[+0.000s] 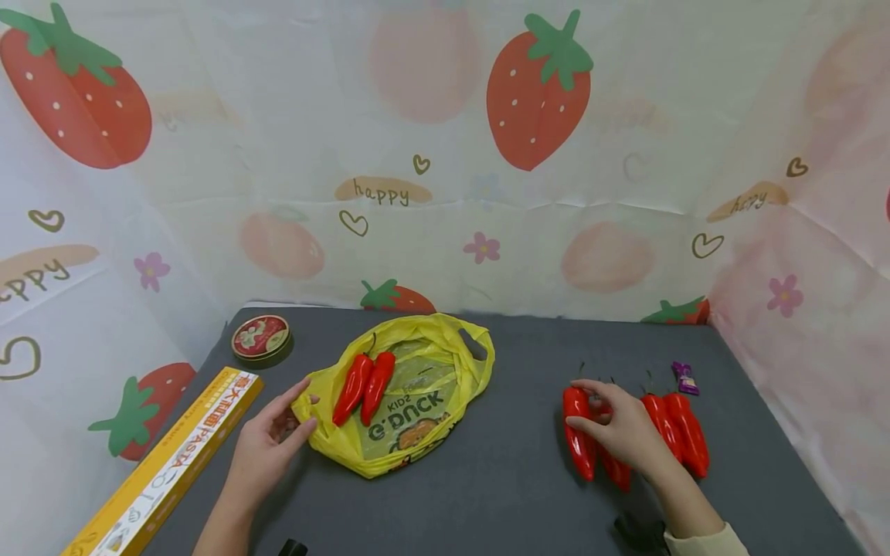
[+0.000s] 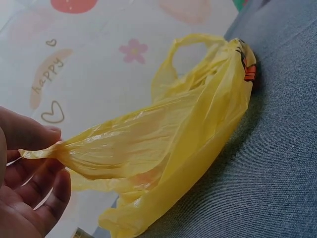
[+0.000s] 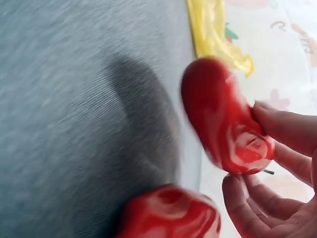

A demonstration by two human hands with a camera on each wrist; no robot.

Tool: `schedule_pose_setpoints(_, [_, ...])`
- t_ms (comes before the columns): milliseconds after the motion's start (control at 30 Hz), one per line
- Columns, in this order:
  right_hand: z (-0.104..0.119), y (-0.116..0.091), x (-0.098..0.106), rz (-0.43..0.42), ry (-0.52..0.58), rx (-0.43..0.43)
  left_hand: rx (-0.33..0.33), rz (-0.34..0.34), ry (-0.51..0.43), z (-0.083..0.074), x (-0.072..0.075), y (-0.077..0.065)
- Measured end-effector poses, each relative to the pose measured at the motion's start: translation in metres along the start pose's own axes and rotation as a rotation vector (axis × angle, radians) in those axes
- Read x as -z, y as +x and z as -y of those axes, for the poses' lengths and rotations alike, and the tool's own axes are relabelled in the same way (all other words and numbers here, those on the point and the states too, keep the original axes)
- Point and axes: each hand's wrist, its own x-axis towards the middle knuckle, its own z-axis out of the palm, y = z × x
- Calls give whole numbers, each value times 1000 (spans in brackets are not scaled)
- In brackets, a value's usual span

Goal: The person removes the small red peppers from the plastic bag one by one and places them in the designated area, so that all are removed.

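Holding one red chili pepper (image 1: pixel 580 448) just off the bench (image 1: pixel 487 502), the right hand (image 1: pixel 622 423) pinches it near its stem end. It stands between three and four o'clock from the yellow plastic bag (image 1: pixel 344 455). Recommended: a firm pinch, as the glossy skin looks slick, and a straight lift, since the neighbouring pepper (image 1: pixel 616 472) lies close at four o'clock and could be knocked. The left hand (image 1: pixel 264 448) pinches the bag's edge at nine o'clock; steady, gentle outward tension should hold the mouth wide without tipping the two bagged peppers (image 1: pixel 378 388), which lie within the rim. Noted further out: two outer peppers (image 1: pixel 688 436) at three o'clock from the held one, a purple wrapped sweet (image 1: pixel 684 378) at two, a round tin (image 1: pixel 260 337) at ten from the bag, a pasta box (image 1: pixel 167 463) toward eight.
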Motion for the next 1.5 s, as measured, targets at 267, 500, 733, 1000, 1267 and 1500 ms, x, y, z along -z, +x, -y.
schedule_pose_setpoints(267, [-6,-1,-6,4,-182,33,23,-3,19,0,-1,-1])
schedule_pose_setpoints(500, [-5,-3,-6,39,-233,5,17,1,18,-1,-1,0])
schedule_pose_setpoints(733, [-4,-3,-5,82,-221,-21,23,3,17,-1,-1,0])
schedule_pose_setpoints(1000, [14,-2,-1,11,-167,31,24,-2,13,-1,-1,1])
schedule_pose_setpoints(1267, [52,11,-9,-22,-92,100,10,-5,-3,0,-1,-1])
schedule_pose_setpoints(1500, [79,28,-22,-8,-54,114,7,-7,-22,0,0,0])
